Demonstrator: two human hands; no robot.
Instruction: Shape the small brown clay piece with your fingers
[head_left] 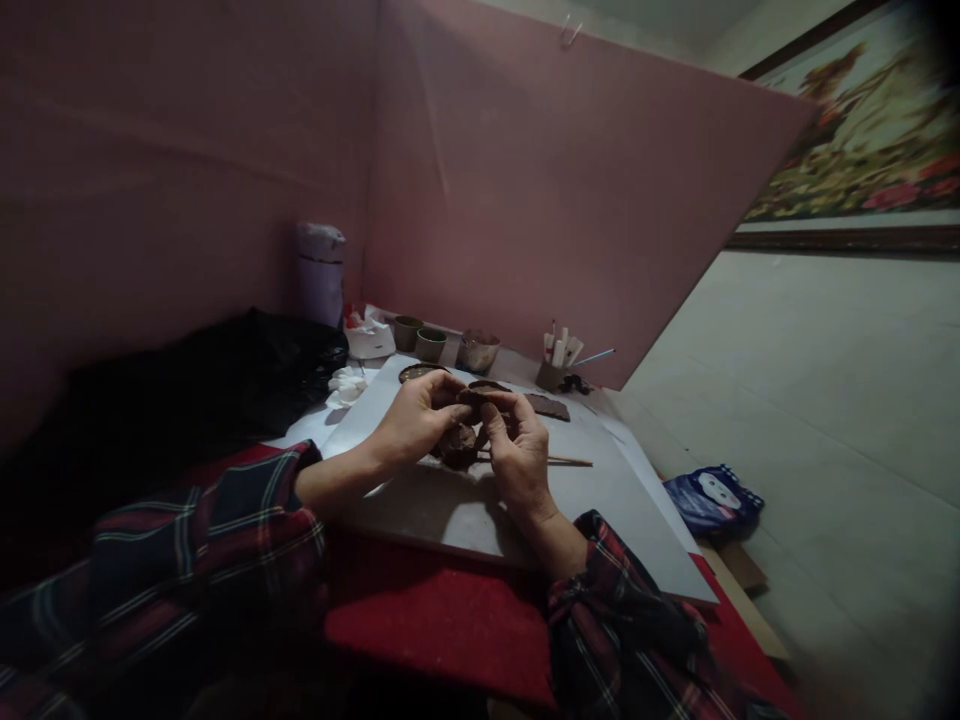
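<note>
Both my left hand (424, 415) and my right hand (516, 445) pinch a small piece of dark brown clay (474, 397) between thumbs and fingers, raised over a white board (592, 520). Just under my left fingers sits a rough brown clay lump (455, 447). A thin wooden stick (571, 462) lies on the board, partly hidden behind my right hand. Beyond the hands are a round dark dish (421, 371) and a flat brown clay slab (548, 406).
Two small cups (430, 345) and a stained bowl (478, 352) stand at the back. A pen holder (551, 376) is at the back right. Left are crumpled tissue (346, 388), a black plastic bag (202, 385) and a lilac bottle (321, 280). Pink panels (555, 190) enclose the back.
</note>
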